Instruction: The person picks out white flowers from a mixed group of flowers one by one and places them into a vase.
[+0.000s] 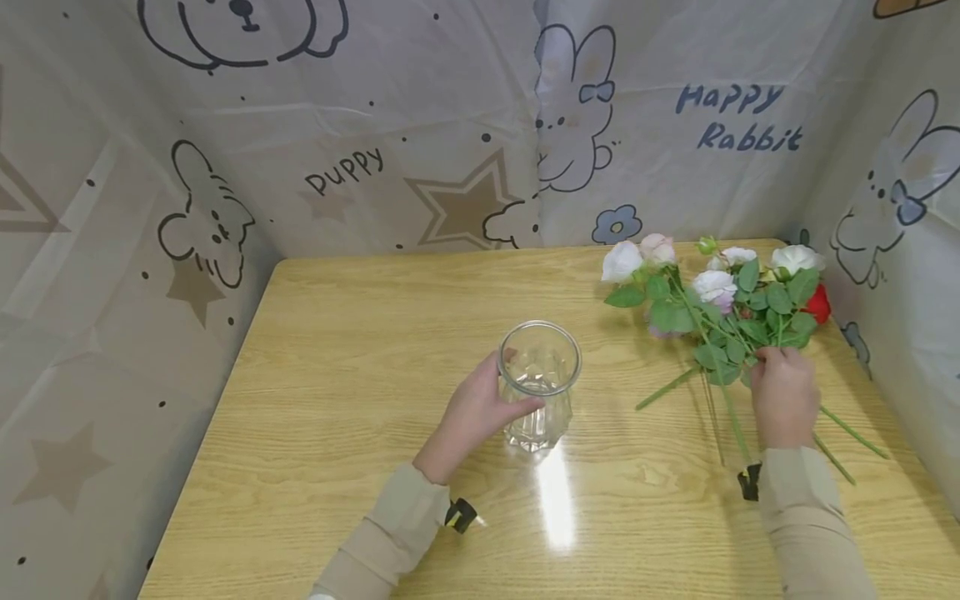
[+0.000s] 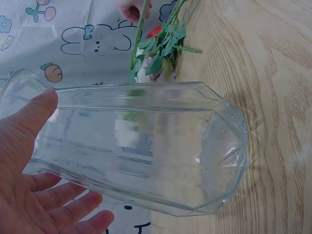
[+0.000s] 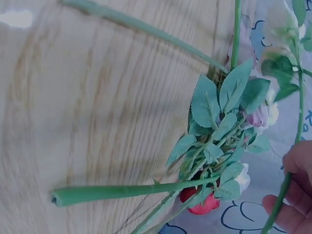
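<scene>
A clear, faceted glass vase [image 1: 536, 417] stands upright at the middle of the wooden table. My left hand [image 1: 480, 404] holds it near the rim, thumb on the near side and fingers around the other; in the left wrist view the thumb [image 2: 36, 114] presses the glass. At the right, my right hand [image 1: 785, 396] pinches a green flower stem [image 3: 300, 107] between thumb and fingers. This stem carries leaves and a pale bloom [image 3: 282, 27] at the right wrist view's upper edge. Beyond that hand lies a bunch of artificial roses, with white roses [image 1: 714, 286] and a red rose [image 1: 817, 304].
Loose green stems [image 1: 855, 433] stick out toward the table's right edge, and another stem [image 1: 663, 390] points left. Printed cloth walls [image 1: 450, 125] enclose the back and both sides of the wooden table [image 1: 337, 375]. Light glares off the tabletop in front of the vase.
</scene>
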`<act>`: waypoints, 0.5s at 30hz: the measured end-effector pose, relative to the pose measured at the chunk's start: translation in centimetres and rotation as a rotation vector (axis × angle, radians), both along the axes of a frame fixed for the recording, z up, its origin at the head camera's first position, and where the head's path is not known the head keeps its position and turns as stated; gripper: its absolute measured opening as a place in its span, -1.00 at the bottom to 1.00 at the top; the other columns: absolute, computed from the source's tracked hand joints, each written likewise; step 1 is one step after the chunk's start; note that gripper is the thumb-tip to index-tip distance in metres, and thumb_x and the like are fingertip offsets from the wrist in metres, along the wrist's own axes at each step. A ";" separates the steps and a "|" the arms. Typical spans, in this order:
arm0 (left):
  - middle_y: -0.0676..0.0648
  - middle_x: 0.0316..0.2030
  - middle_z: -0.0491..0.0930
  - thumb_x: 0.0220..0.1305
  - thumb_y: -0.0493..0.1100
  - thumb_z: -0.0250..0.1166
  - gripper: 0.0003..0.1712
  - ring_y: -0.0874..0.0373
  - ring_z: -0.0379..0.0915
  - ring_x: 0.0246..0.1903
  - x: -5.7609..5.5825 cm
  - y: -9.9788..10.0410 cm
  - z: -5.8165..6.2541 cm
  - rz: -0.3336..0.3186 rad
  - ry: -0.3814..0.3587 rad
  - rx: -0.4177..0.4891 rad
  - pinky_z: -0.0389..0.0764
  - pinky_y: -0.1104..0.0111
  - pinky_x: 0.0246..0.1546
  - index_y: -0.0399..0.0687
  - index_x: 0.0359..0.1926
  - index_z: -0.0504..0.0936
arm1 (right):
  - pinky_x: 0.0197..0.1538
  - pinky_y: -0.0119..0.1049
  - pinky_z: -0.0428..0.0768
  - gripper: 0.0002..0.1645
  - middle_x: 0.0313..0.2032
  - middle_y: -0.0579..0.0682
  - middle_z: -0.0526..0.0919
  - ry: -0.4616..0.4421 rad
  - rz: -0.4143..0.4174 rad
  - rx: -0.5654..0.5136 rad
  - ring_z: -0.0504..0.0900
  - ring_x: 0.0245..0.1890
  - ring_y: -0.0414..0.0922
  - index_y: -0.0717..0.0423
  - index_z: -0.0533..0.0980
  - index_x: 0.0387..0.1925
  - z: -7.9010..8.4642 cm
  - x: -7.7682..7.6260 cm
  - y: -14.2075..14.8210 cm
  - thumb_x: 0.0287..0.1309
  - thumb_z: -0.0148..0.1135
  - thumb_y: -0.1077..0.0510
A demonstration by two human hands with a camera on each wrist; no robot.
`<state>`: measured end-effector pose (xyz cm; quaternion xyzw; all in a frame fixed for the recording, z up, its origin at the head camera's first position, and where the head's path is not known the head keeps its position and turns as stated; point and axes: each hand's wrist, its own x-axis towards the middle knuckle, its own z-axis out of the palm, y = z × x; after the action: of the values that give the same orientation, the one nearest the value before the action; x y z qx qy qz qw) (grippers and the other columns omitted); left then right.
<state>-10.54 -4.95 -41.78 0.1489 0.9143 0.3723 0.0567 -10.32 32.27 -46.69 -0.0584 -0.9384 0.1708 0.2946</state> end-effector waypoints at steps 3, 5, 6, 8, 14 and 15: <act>-0.13 0.13 0.37 -0.13 0.15 0.39 -0.04 -0.01 0.29 0.10 0.0 0.0 0.0 -0.002 0.005 0.002 0.35 0.13 0.08 -0.11 0.25 0.20 | -0.42 0.14 0.43 -0.88 -0.45 0.37 0.46 0.068 -0.011 -0.009 0.40 -0.41 0.29 0.49 0.50 -0.41 0.2 0.0 0.0 -0.02 0.04 0.49; -0.13 0.12 0.38 -0.13 0.15 0.39 -0.05 -0.01 0.29 0.10 0.0 0.0 0.0 -0.001 0.005 0.001 0.35 0.14 0.07 -0.12 0.25 0.21 | -0.37 0.12 0.42 -0.88 -0.45 0.37 0.45 0.100 -0.009 -0.022 0.39 -0.40 0.29 0.50 0.49 -0.40 0.4 0.0 -0.1 0.00 0.03 0.48; -0.13 0.12 0.38 -0.12 0.15 0.39 -0.05 -0.02 0.29 0.10 0.0 0.0 -0.1 -0.002 0.007 0.001 0.35 0.14 0.07 -0.13 0.24 0.21 | -0.36 0.12 0.42 -0.87 -0.45 0.37 0.46 0.111 -0.008 -0.032 0.39 -0.40 0.29 0.50 0.49 -0.40 0.5 0.0 -0.1 0.01 0.03 0.48; -0.14 0.12 0.37 -0.13 0.16 0.39 -0.05 -0.01 0.29 0.10 0.0 -0.1 0.0 -0.002 0.007 0.004 0.35 0.14 0.08 -0.14 0.24 0.21 | -0.33 0.12 0.41 -0.87 -0.45 0.37 0.46 0.122 -0.008 -0.051 0.38 -0.38 0.28 0.50 0.49 -0.39 0.5 0.0 -0.2 0.03 0.02 0.47; -0.13 0.13 0.37 -0.13 0.16 0.39 -0.04 -0.01 0.28 0.11 0.1 -0.1 0.0 -0.004 0.009 0.009 0.35 0.14 0.08 -0.13 0.25 0.20 | -0.33 0.08 0.41 -0.87 -0.48 0.36 0.47 0.149 0.006 -0.083 0.39 -0.41 0.26 0.51 0.49 -0.41 0.3 -0.2 -0.3 0.04 0.03 0.45; -0.13 0.12 0.38 -0.13 0.15 0.39 -0.04 -0.01 0.28 0.11 0.1 -0.1 -0.1 -0.006 0.009 0.009 0.35 0.14 0.08 -0.13 0.25 0.20 | -0.32 0.07 0.41 -0.87 -0.47 0.36 0.47 0.143 0.007 -0.096 0.39 -0.41 0.25 0.52 0.49 -0.40 0.3 -0.3 -0.4 0.03 0.05 0.46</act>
<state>-10.48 -5.02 -41.85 0.1534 0.9125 0.3755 0.0528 -10.57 31.89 -46.37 -0.0568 -0.9058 0.2205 0.3573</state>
